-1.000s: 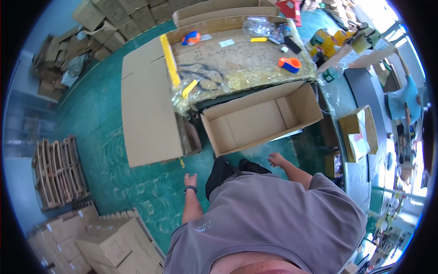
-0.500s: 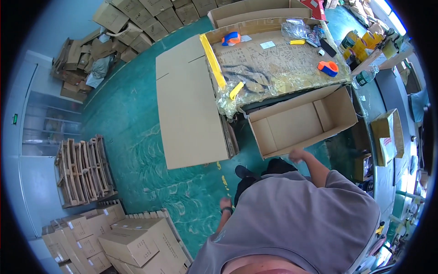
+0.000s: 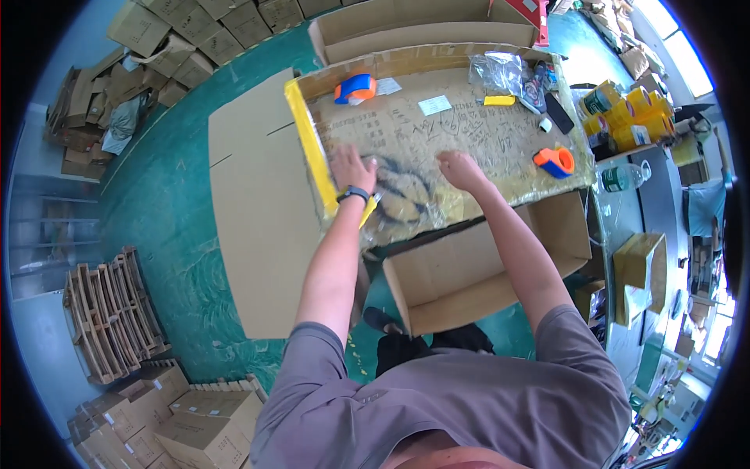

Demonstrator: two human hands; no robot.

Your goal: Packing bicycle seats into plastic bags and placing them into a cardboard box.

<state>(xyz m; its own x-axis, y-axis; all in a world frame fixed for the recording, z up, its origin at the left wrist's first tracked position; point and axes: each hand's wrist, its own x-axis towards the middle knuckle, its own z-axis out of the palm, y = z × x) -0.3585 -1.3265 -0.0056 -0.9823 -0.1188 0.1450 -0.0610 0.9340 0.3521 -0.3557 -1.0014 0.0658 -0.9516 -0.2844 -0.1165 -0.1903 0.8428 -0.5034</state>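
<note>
Underfoot: glossy green floor (image 3: 183, 273) with pale swirls.
By the legs: open brown cardboard carton (image 3: 453, 313), mouth up, near the table edge.
Work surface: worn brown cardboard tabletop (image 3: 508, 129), in front of the person, below both hands.
Left wrist: slim yellow tool (image 3: 367, 211) just beside it, partly hidden.
Left hand (image 3: 353, 168): palm down, fingers spread, nothing gripped; whether it touches the cardboard, cannot tell.
Right hand (image 3: 461, 170): fingers curled above the tabletop's middle; whether they grip anything, cannot tell.
Right end: orange-and-blue tape dispenser (image 3: 556, 166).
Beyond the table: long open brown carton (image 3: 422, 39).
</note>
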